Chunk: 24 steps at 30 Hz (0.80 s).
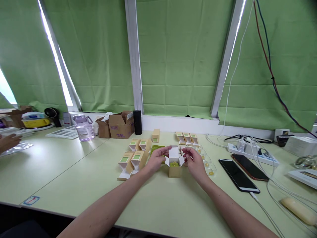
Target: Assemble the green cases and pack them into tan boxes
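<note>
A small tan carton (175, 171) stands upright on the pale green table (74, 185) with its white top flaps spread and a green round item (174, 164) showing inside. My left hand (158, 159) sits at the carton's left side, its fingertips pinched on the left flap. At the right side, my right hand (194, 161) has its fingers curled at the right flap. Several matching cartons (135, 158) with green labels lie just left of my left hand, some with open ends. Clear trays (209, 165) with yellow pieces sit right of my right hand.
Two phones (239, 175) lie at the right beside a power strip (252, 152) and white cables. Brown boxes (121, 125), a black cylinder (137, 122) and a purple bottle (84, 128) stand at the back. Another person's hand (8, 142) rests at the far left.
</note>
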Each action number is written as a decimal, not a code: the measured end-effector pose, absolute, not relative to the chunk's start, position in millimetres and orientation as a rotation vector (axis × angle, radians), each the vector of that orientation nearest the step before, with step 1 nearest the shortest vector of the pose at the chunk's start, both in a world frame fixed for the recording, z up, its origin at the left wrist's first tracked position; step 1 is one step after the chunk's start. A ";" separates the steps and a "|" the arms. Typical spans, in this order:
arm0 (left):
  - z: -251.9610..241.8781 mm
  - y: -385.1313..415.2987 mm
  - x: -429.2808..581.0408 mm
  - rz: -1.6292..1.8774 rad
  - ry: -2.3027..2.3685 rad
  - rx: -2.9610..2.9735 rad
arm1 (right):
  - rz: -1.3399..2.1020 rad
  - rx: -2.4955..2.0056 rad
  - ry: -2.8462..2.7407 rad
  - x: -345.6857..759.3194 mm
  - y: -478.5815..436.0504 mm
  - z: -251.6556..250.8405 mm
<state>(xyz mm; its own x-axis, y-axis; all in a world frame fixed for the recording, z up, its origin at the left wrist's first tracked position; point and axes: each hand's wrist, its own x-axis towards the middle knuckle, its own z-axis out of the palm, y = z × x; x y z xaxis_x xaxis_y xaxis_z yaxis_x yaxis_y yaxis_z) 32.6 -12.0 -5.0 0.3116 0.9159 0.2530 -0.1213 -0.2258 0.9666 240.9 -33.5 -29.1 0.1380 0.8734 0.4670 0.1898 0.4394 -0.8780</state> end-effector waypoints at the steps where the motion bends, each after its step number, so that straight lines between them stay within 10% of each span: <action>1: -3.9 -12.4 33.0 1.164 0.764 1.451 | 0.678 -1.031 -1.351 240.4 -33.4 -29.5; 24: -7.2 -15.3 36.6 1.216 0.771 1.557 | 0.881 -0.990 -1.275 237.4 -31.0 -30.1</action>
<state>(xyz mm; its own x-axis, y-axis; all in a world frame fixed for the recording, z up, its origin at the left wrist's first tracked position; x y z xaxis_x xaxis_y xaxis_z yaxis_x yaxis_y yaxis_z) 36.6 -15.3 -7.2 0.2984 0.8952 0.3309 -0.0820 -0.3214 0.9434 237.4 -31.0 -30.1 0.1017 0.9341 0.3423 0.0098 0.3431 -0.9392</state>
